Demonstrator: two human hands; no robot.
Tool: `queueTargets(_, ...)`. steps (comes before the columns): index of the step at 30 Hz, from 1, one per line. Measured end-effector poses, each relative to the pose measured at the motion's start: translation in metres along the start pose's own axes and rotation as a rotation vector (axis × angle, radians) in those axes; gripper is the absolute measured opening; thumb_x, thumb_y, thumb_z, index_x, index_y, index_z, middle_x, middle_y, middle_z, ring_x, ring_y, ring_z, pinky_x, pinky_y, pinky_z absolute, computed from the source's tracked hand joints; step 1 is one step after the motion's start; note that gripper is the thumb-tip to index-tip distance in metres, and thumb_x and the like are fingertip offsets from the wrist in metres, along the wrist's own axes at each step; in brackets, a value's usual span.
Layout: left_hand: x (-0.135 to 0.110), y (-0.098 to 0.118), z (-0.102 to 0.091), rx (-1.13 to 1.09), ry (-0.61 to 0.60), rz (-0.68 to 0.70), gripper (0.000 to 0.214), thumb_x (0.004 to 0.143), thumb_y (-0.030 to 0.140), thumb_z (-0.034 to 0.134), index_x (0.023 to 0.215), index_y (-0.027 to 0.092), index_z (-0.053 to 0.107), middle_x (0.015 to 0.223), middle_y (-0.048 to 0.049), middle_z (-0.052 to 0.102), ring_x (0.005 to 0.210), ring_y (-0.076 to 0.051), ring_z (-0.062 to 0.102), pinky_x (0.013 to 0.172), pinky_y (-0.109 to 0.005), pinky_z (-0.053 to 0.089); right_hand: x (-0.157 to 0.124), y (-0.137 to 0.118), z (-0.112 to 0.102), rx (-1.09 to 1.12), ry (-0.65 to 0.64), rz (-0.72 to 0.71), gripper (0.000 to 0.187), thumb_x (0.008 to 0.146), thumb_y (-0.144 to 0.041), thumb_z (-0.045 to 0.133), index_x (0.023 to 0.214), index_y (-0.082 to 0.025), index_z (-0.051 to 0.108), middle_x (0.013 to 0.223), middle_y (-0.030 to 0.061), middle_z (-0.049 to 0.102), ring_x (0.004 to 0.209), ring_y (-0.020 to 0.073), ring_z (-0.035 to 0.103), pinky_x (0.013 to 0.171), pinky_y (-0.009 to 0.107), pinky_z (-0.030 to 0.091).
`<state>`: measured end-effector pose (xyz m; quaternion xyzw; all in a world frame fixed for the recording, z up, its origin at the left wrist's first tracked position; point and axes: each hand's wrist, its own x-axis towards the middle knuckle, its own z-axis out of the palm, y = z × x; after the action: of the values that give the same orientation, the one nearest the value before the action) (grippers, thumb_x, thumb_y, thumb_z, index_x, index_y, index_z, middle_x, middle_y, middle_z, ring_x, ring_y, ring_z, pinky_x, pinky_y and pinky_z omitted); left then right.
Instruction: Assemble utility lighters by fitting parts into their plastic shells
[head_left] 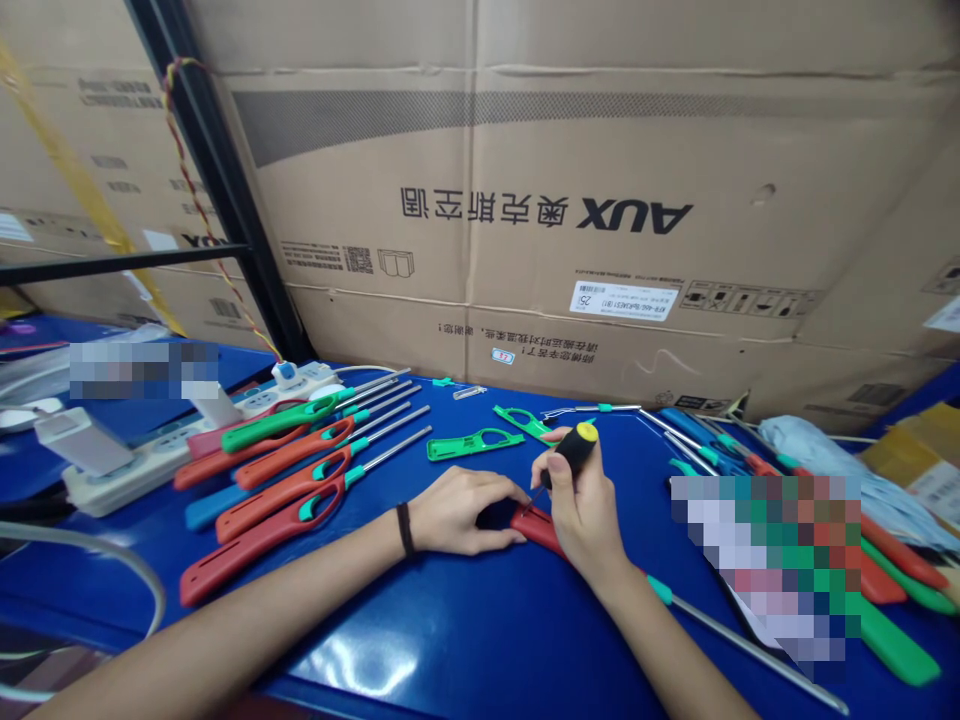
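Note:
My right hand (589,510) is closed around a screwdriver (574,455) with a black handle and a yellow end cap. Its shaft slants down to the end of a red long-necked lighter (538,528) lying on the blue table. My left hand (469,510) pinches that same end of the lighter between thumb and fingers. Part of the red body is hidden behind my right hand and wrist; the metal tube (757,650) comes out on the right. Just beyond my hands lie a green lighter half-shell (474,444) and another green shell piece (517,420).
Several red, orange, green and blue lighters (262,540) lie in a row at left, beside a white power strip (161,450). More lighters (892,630) are at right, near a light blue bundle (862,480). A large cardboard box (510,130) stands behind the table.

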<state>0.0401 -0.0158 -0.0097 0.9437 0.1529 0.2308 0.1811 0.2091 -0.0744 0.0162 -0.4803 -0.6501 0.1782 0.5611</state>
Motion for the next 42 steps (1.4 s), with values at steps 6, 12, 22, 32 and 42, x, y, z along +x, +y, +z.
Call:
queueTargets(6,0.001,0.002,0.000,0.012,0.010,0.008,0.029,0.085,0.038,0.060,0.105,0.017,0.058,0.100,-0.0053,0.069,0.089,-0.017,0.067,0.078,-0.023,0.049,0.001,-0.001,0.002,0.063,-0.030,0.013,0.017,0.093,-0.036,0.044,0.103,-0.023,0.047,0.080,0.0008,0.064,0.075,0.0167,0.061,0.074,0.029,0.048)
queueTargets(12,0.001,0.006,0.004,-0.013,0.010,0.010,0.032,0.080,0.041,0.065,0.103,0.018,0.060,0.095,-0.0042,0.071,0.085,-0.018,0.068,0.073,-0.022,0.049,0.002,-0.011,0.009,0.662,-0.137,0.232,0.036,0.094,-0.053,0.034,0.110,-0.025,0.050,0.075,-0.0020,0.047,0.064,0.0126,0.047,0.065,0.025,0.044)
queueTargets(22,0.000,0.005,0.006,0.007,0.021,0.009,0.032,0.079,0.040,0.066,0.102,0.018,0.062,0.091,-0.0045,0.071,0.081,-0.019,0.069,0.070,-0.023,0.050,-0.001,-0.021,0.010,0.833,-0.106,0.242,0.028,0.083,-0.041,0.063,0.101,-0.030,0.046,0.084,-0.0033,0.052,0.063,0.0106,0.045,0.063,0.025,0.041)
queueTargets(32,0.001,0.007,0.004,-0.034,0.026,0.017,0.032,0.080,0.039,0.067,0.103,0.018,0.061,0.092,-0.0035,0.071,0.081,-0.018,0.069,0.072,-0.022,0.050,0.002,-0.023,0.004,0.808,-0.055,0.181,0.022,0.088,-0.044,0.056,0.100,-0.029,0.046,0.088,-0.0025,0.054,0.059,0.0091,0.045,0.056,0.024,0.040)
queueTargets(42,0.001,0.007,0.004,-0.048,0.007,0.003,0.033,0.081,0.041,0.065,0.106,0.020,0.061,0.097,-0.0040,0.071,0.086,-0.018,0.068,0.076,-0.022,0.049,0.002,-0.025,0.000,0.832,-0.070,0.185,0.023,0.087,-0.047,0.056,0.100,-0.029,0.049,0.083,-0.0036,0.048,0.051,0.0072,0.038,0.048,0.024,0.035)
